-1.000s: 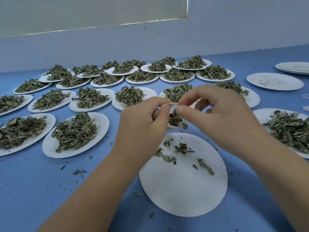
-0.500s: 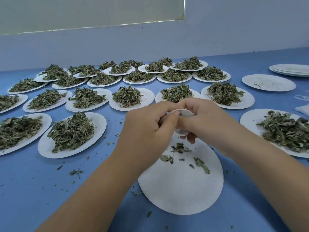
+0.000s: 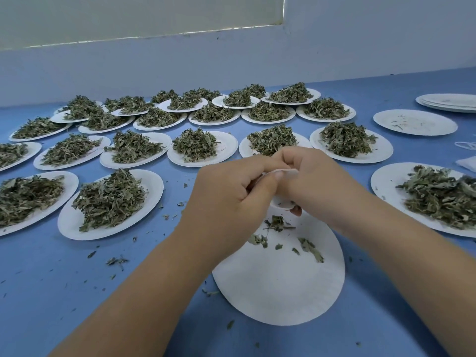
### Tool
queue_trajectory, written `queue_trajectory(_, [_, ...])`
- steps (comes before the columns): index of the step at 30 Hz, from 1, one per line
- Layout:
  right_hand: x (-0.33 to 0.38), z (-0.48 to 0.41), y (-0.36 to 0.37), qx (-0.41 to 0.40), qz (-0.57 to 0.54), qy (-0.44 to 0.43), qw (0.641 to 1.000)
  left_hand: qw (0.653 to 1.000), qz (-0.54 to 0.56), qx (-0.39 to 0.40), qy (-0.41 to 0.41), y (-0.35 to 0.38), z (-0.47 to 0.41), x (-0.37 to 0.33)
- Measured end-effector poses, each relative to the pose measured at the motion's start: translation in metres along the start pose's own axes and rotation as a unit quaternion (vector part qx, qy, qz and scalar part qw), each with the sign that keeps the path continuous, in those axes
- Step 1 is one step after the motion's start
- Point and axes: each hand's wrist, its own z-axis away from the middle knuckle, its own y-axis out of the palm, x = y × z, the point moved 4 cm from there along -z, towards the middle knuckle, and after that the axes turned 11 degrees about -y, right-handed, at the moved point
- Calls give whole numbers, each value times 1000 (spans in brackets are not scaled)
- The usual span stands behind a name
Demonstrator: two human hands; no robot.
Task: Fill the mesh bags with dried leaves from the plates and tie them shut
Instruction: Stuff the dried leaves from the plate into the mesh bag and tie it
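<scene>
Left hand [image 3: 226, 199] and right hand [image 3: 318, 182] pinch mesh bag [image 3: 286, 172]

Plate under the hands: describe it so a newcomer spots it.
On the blue table, look nearest the camera, below where the left hand and right hand meet. The paper plate there is it: neighbours carry heaped dried leaves, this one only a few scattered scraps.

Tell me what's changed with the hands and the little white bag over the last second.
The right hand moved in and closed against the left hand, so the gap between them is gone. The mesh bag, whose leaves showed between the hands before, is now mostly hidden; only white edges show. Both hands kept pinching it. The near plate, its leaf scraps and the heaped plates stayed put.
</scene>
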Motion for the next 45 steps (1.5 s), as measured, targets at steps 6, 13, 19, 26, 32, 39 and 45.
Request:
queue_trajectory(6, [-1, -3, 1, 2, 44, -16, 999, 1000, -7, -6, -9, -3, -1, 1])
queue_trajectory(13, [9, 12, -37, 237, 165, -40, 957, 991, 12, -109, -80, -30, -9, 16])
queue_trajectory(19, [3, 26, -31, 392, 262, -31, 881, 989, 2, -127, -75, -33, -9, 16])
queue_trajectory(26, [-2, 25, -15, 371, 322, -41, 870, 986, 3, -147, -76, -36, -11, 19])
queue_trajectory(32, [0, 22, -3, 320, 337, -78, 882, 985, 2, -158, -70, -39, -12, 19])
queue_trajectory(39, [5, 22, 3, 321, 327, -97, 883, 985, 7, -157, -74, -40, -12, 18])
queue_trajectory(45, [3, 31, 28, 398, 304, -130, 856, 986, 2, -155, -70, -39, -13, 18])
